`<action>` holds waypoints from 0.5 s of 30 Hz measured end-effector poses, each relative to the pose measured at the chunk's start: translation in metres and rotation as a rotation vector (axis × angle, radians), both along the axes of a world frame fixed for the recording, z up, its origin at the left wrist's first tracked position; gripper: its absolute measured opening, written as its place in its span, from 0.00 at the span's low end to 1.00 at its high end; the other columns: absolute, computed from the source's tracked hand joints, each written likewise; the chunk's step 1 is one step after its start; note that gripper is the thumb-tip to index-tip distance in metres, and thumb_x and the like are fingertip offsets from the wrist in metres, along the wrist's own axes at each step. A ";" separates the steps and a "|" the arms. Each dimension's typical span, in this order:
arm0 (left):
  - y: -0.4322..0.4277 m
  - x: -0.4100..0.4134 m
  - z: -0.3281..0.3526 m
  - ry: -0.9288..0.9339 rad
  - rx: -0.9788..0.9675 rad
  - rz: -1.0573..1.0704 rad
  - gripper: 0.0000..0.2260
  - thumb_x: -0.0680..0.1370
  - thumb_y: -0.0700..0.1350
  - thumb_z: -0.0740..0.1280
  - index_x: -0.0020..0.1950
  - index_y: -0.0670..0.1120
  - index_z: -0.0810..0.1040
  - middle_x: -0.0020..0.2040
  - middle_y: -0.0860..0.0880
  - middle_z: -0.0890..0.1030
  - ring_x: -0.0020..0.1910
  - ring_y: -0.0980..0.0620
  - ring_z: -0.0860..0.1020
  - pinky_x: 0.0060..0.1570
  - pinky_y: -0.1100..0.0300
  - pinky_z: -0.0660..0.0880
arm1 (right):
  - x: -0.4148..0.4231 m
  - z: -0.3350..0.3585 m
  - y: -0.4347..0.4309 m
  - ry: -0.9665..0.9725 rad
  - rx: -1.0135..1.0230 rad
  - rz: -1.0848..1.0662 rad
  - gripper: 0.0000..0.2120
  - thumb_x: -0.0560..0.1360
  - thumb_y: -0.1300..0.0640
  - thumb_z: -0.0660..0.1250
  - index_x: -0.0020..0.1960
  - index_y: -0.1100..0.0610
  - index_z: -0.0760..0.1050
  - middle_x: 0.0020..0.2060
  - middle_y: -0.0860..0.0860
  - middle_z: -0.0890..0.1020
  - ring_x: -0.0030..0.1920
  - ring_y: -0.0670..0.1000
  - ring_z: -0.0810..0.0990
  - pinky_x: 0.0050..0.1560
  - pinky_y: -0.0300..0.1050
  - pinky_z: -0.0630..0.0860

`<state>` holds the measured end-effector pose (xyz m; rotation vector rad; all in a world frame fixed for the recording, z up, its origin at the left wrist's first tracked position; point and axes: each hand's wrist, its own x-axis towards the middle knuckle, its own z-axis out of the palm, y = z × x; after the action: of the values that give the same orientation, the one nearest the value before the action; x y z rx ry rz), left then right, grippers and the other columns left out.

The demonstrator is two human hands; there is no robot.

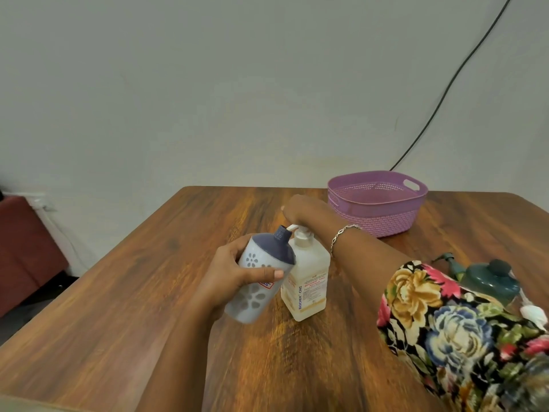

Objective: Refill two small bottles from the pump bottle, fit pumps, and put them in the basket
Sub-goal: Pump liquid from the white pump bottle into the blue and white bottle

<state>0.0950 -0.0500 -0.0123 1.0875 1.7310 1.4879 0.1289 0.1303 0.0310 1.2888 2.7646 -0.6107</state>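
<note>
The left hand (228, 272) curls its fingers (267, 274) and thumb round the waist of a pale grey, flower-printed plastic small bottle (255, 281) with a navy domed shoulder. The small bottle is tilted near the middle of the wooden table (148, 292), its neck at the spout of the square translucent pump bottle (309, 281). The right hand (303, 211) rests on the pump head; I cannot tell how its fingers lie. The small bottle looks light, stiff and smooth, probably slippery once soapy, so the waist grip suits it. The purple plastic basket (377, 200) sits near the far right corner.

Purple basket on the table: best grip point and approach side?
Probably take the purple basket by its rim at the handle slot on its far right side, with fingers through the slot from above and outside. The basket stands upright with its mouth open, and that side looks free. The right hand over the pump bottle crowds the basket's left side.
</note>
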 end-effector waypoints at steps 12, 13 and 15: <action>-0.003 -0.004 0.001 0.019 -0.014 0.018 0.28 0.57 0.46 0.77 0.56 0.48 0.78 0.44 0.45 0.83 0.39 0.48 0.83 0.35 0.61 0.78 | 0.003 0.028 0.002 0.013 -0.098 0.128 0.18 0.82 0.53 0.51 0.55 0.64 0.74 0.34 0.57 0.75 0.32 0.52 0.71 0.32 0.41 0.67; -0.003 -0.004 0.001 0.021 -0.014 0.017 0.28 0.57 0.46 0.78 0.56 0.48 0.78 0.44 0.45 0.83 0.39 0.48 0.83 0.35 0.61 0.78 | 0.000 0.024 0.003 0.013 -0.088 0.137 0.16 0.82 0.56 0.52 0.56 0.65 0.74 0.36 0.57 0.74 0.35 0.53 0.72 0.35 0.43 0.69; -0.003 -0.003 0.002 0.023 -0.007 0.020 0.30 0.55 0.50 0.78 0.56 0.49 0.79 0.45 0.45 0.83 0.40 0.47 0.83 0.35 0.61 0.78 | -0.001 0.018 0.000 -0.010 -0.095 0.097 0.09 0.80 0.62 0.55 0.48 0.62 0.73 0.36 0.55 0.71 0.37 0.52 0.70 0.39 0.42 0.69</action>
<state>0.0917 -0.0528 -0.0102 1.0905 1.7666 1.4861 0.1279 0.1305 0.0492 1.1294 2.7343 -0.7167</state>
